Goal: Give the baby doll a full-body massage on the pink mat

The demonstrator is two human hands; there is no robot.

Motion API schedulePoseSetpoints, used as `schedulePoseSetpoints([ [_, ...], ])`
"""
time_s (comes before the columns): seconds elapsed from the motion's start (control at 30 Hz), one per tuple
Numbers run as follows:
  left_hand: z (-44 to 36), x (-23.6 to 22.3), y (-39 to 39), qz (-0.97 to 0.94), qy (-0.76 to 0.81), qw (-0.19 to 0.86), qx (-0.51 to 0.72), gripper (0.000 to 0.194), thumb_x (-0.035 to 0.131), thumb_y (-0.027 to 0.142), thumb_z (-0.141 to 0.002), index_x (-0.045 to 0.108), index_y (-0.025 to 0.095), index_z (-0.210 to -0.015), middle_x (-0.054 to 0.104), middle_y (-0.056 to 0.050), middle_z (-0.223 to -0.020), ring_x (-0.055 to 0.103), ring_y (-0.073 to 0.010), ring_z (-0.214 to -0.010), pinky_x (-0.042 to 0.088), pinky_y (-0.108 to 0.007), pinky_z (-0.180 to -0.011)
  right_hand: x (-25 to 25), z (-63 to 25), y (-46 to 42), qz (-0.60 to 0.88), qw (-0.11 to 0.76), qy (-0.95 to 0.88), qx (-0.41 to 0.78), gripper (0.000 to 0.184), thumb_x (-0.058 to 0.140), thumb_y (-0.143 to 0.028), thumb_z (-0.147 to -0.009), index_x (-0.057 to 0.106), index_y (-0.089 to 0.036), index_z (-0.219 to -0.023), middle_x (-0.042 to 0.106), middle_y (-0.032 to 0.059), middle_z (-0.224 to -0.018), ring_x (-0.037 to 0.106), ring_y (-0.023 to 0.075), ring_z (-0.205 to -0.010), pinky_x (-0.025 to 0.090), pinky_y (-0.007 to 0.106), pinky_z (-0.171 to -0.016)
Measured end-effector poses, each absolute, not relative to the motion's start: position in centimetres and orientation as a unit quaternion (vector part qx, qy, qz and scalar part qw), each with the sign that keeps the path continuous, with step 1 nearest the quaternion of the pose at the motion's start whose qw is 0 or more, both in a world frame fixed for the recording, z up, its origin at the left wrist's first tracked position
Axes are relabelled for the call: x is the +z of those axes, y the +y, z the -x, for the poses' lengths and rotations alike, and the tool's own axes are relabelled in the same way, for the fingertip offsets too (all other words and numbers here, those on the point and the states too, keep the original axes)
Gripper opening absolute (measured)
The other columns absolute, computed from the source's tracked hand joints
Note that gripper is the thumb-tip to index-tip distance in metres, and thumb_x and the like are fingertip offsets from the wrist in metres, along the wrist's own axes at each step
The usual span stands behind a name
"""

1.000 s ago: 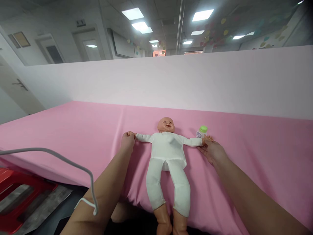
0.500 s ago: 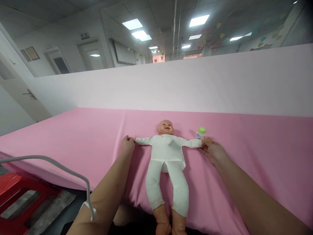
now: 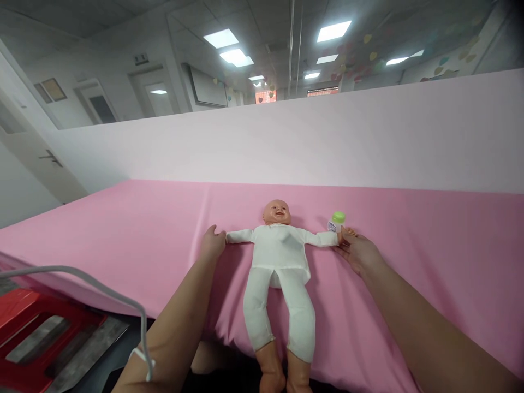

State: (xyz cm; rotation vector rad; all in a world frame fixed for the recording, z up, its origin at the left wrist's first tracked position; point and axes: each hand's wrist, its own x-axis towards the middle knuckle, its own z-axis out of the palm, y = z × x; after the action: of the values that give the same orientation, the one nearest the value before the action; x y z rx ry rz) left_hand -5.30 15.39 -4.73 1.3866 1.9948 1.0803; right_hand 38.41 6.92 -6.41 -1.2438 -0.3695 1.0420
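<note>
Doll [image 3: 280,248], where?
Face up on pink sheet [image 3: 413,240], between left hand [image 3: 213,242], fingers closed around one cuff, and right hand [image 3: 359,254], fingers pinching its other hand.
Nearby?
Green-capped bottle [image 3: 338,218] just past the right fingers, partly blocked by the doll's arm.

Location type: institutional interior, consistent with an infant-care training room; exact use cannot be confirmed. Indicators: a baby doll [image 3: 280,245] in white clothing lies on a wide pink-covered surface [image 3: 143,234]. A plain white wall [image 3: 286,142] stands at the far side, topped by glazing [image 3: 274,54] with heart-shaped decals [image 3: 367,39]. The glazing shows, directly or by reflection, rectangular ceiling lights [image 3: 334,31], doors [image 3: 153,95] and a large board [image 3: 207,86]. A red plastic stool [image 3: 24,311] stands at near left.
</note>
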Motion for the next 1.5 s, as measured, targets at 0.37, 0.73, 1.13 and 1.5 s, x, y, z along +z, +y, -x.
schedulePoseSetpoints([
  [0.37, 3.4, -2.9, 9.7, -0.620, 0.694, 0.124, 0.344, 0.052, 0.062, 0.026, -0.094, 0.060, 0.013, -0.144, 0.044, -0.021, -0.163, 0.036, -0.0357, -0.156, 0.039, -0.050, -0.123, -6.0, -38.1, 6.8, 0.550, 0.669, -0.178, 0.467, 0.008, 0.068, -0.020, -0.099, 0.070, -0.021, -0.092, 0.077, 0.0053, -0.101, 0.077, 0.0175, -0.087, 0.067, 0.041, -0.094],
  [0.73, 2.2, -5.6, -10.0, -0.796, 0.360, 0.151, 0.462, 0.038, 0.057, 0.032, -0.101, 0.062, 0.029, -0.138, 0.063, -0.013, -0.131, 0.067, -0.0297, -0.120, 0.061, -0.044, -0.097, -7.0, -38.4, 7.0, 0.562, 0.658, -0.207, 0.457, 0.002, 0.071, -0.021, -0.098, 0.070, -0.021, -0.095, 0.075, 0.0040, -0.100, 0.075, 0.0173, -0.089, 0.066, 0.038, -0.094],
  [1.13, 0.9, -11.0, -13.5, -0.812, 0.381, 0.068, 0.438, 0.092, 0.092, 0.063, -0.068, 0.060, 0.034, -0.149, 0.055, -0.021, -0.152, 0.057, -0.0444, -0.137, 0.053, -0.058, -0.110, -7.9, -38.9, 7.3, 0.550, 0.673, -0.218, 0.443, 0.004, 0.071, -0.023, -0.096, 0.068, -0.022, -0.096, 0.074, 0.0029, -0.096, 0.074, 0.0182, -0.087, 0.069, 0.037, -0.088],
  [1.5, 2.4, -8.4, -13.4, -0.560, 0.534, 0.286, 0.566, 0.048, 0.101, 0.039, -0.058, 0.083, 0.031, -0.101, 0.075, -0.011, -0.116, 0.070, -0.0378, -0.113, 0.060, -0.051, -0.098, -7.7, -38.8, 7.2, 0.555, 0.672, -0.202, 0.448, 0.005, 0.070, -0.017, -0.096, 0.070, -0.022, -0.097, 0.075, 0.0044, -0.101, 0.075, 0.0189, -0.088, 0.068, 0.038, -0.091],
])
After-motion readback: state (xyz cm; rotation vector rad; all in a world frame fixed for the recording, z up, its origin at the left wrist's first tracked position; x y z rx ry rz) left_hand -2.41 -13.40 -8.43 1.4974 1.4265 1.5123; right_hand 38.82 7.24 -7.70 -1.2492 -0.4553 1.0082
